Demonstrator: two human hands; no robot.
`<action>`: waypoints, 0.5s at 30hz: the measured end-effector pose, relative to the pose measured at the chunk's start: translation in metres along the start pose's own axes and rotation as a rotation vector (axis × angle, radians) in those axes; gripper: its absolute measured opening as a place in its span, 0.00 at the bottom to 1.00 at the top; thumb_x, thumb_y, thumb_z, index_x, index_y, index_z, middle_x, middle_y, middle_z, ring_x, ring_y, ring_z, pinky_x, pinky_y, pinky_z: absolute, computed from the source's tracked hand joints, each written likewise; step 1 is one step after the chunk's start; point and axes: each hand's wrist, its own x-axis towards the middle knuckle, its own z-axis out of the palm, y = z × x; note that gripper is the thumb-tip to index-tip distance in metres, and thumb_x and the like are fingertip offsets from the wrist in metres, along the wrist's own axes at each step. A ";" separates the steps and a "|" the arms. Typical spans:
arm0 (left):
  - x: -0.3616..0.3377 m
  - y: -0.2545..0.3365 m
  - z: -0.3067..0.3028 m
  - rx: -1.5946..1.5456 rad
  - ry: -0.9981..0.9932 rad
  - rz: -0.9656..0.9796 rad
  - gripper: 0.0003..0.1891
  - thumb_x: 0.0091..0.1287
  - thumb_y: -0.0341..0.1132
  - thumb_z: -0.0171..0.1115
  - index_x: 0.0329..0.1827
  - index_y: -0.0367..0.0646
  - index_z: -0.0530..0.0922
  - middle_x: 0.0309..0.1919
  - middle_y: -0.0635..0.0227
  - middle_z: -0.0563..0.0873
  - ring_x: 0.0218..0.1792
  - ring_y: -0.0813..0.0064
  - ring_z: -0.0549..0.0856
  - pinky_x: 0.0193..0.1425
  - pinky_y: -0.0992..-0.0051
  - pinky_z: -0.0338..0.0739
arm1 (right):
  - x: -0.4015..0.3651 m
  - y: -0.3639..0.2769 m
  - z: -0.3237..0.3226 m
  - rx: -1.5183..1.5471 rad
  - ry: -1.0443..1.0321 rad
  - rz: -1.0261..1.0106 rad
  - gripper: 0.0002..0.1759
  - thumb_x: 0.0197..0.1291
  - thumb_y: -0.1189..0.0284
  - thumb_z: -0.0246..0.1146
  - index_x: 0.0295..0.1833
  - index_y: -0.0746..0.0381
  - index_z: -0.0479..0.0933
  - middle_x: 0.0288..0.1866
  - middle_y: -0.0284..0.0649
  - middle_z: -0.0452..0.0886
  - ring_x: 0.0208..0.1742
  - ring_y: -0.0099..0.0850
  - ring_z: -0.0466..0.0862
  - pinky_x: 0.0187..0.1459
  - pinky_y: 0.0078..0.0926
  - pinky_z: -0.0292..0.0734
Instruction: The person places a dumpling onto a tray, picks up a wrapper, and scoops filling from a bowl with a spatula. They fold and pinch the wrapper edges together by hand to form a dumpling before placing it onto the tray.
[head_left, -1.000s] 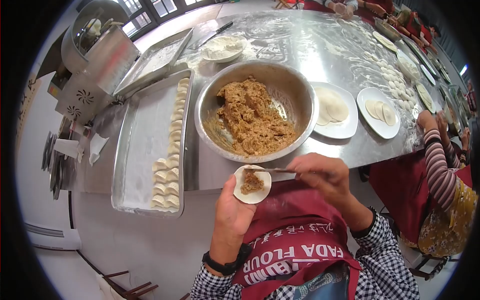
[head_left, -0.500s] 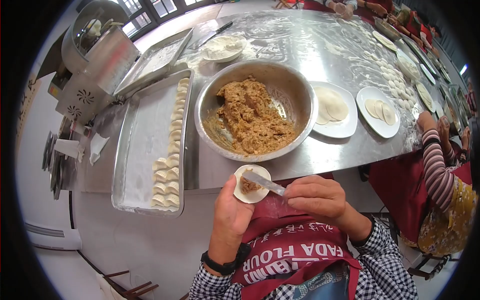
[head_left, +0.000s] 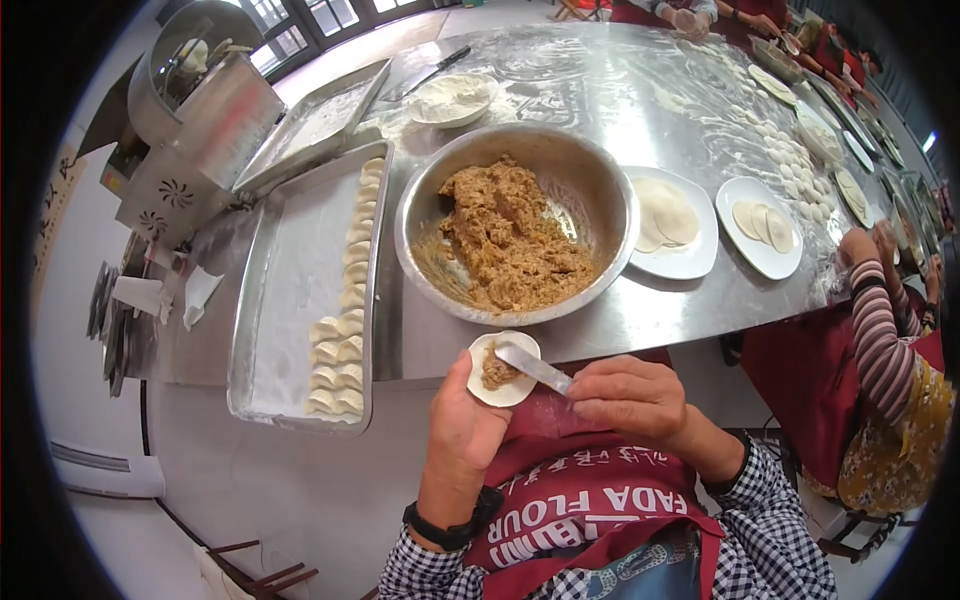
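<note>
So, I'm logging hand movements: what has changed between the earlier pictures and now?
The right hand has dropped lower in view, swinging the spatula from nearly level at the far edge of the wrapper to a slant, reaching over the filling. Nothing was grasped or released. The left hand still holds the wrapper; the bowl and dumpling tray stay put.

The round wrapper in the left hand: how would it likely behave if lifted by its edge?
The wrapper looks like thin dough, so it would probably flop. Brown filling heaped near its middle may make it sag there. That filling looks pasty, so it might cling rather than roll off.
</note>
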 end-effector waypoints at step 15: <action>-0.002 -0.009 0.001 0.099 -0.100 -0.030 0.17 0.69 0.41 0.48 0.50 0.35 0.70 0.50 0.55 0.76 0.54 0.62 0.76 0.60 0.59 0.70 | -0.006 0.003 -0.009 0.804 0.347 0.959 0.07 0.59 0.77 0.57 0.40 0.68 0.77 0.38 0.41 0.82 0.35 0.23 0.80 0.36 0.18 0.78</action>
